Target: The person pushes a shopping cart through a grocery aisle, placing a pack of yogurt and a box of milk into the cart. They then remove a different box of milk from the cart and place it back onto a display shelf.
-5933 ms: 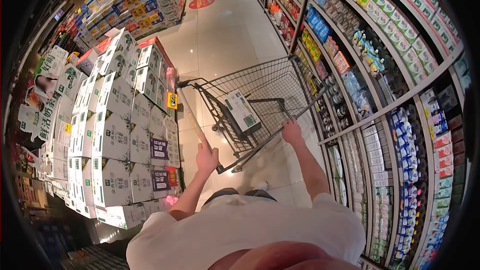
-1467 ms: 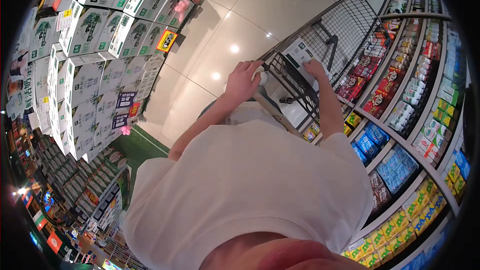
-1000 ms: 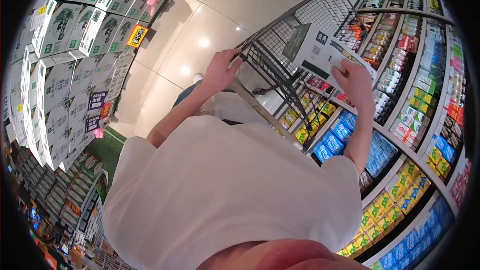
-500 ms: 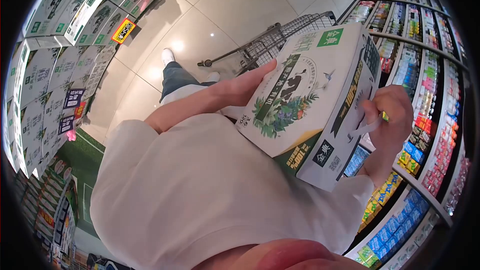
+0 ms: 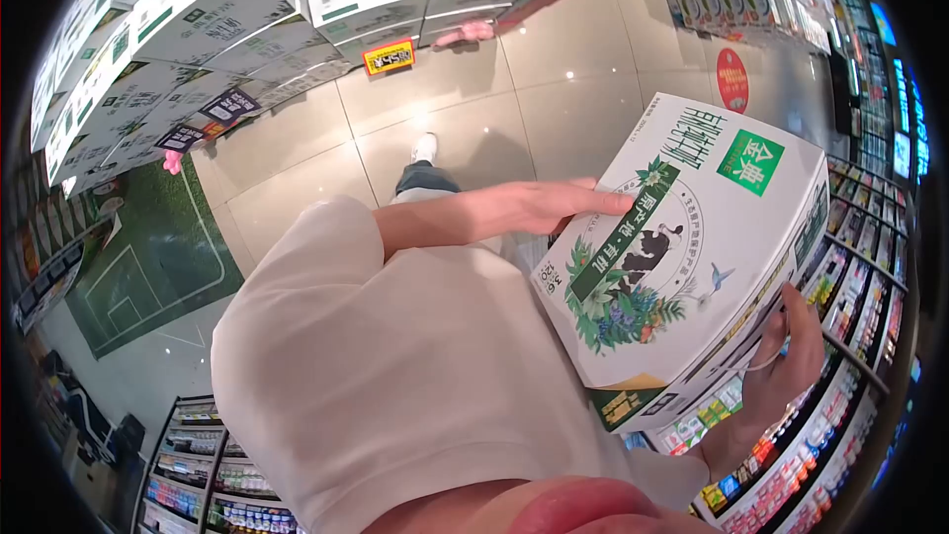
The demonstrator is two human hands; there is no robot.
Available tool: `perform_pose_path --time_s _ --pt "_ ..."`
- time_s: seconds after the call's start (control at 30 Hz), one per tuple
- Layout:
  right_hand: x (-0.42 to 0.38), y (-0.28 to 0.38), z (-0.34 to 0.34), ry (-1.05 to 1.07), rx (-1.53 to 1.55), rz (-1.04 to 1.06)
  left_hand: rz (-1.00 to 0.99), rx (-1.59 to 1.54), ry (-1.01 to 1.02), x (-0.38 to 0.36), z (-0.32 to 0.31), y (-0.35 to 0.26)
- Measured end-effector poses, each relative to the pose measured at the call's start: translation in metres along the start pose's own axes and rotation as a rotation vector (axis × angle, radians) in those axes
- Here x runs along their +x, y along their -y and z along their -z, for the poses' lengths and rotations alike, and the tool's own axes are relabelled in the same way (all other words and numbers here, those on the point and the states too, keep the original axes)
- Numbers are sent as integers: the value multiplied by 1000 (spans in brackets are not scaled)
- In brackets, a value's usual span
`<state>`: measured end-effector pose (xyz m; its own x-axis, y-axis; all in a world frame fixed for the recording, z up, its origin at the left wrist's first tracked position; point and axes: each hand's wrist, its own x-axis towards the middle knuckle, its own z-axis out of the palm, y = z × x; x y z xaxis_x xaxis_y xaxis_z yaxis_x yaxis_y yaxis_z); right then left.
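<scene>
A white milk carton box (image 5: 682, 237) with a cow picture, leaf designs and a green label is held up tilted in front of my body. My left hand (image 5: 568, 206) grips its left edge, thumb lying on the printed top face and the other fingers mostly hidden. Against the opposite side, my right hand (image 5: 791, 346) supports the box, its fingers bent along that face. A thin white carrying strap (image 5: 763, 364) loops out from the box beside the right hand.
Stacked white milk cartons (image 5: 227, 15) stand at upper left, with a yellow price sign (image 5: 389, 57). Shelves of small packaged goods (image 5: 840, 307) run close along the right. Another rack (image 5: 188, 465) is at lower left. A green mat (image 5: 158, 257) lies on the floor.
My view has turned right, and the shopping cart has left it. The box's top faces me more fully. My left thumb now lies on the top; my right fingers have loosened from the strap.
</scene>
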<state>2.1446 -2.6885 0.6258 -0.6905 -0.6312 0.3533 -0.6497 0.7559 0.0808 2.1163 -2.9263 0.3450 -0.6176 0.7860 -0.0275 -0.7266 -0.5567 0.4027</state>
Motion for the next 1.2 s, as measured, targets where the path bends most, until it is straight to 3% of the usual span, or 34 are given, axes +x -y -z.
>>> perform_pose_path --time_s 0.17,0.3,0.43,0.6,0.67,0.8,0.9,0.97,1.07,1.2 --pt "22 -23 39 299 607 -207 -306 44 32 2 -18 -24" --pt "20 -37 44 473 1095 -465 -314 -47 -103 -4 -37 -16" --pt "44 -42 18 664 1369 -464 -306 -207 -213 -10 -36 -3" --pt "135 -1 -70 603 1340 -361 -600 -147 -433 -40 9 -39" --pt "175 15 -107 525 1258 -312 -689 -42 -548 -37 71 -43" --pt "248 65 -173 450 1113 -230 -755 190 -906 -55 104 -55" --pt "293 88 -223 453 1130 -172 -767 -22 -892 -73 128 -78" --pt "323 97 -252 453 821 -63 -849 -95 -840 -78 150 -91" --pt "357 125 -277 421 663 76 -959 -336 -810 -83 172 -119" --pt "395 153 -331 501 537 183 -998 -377 -878 -98 228 -140"
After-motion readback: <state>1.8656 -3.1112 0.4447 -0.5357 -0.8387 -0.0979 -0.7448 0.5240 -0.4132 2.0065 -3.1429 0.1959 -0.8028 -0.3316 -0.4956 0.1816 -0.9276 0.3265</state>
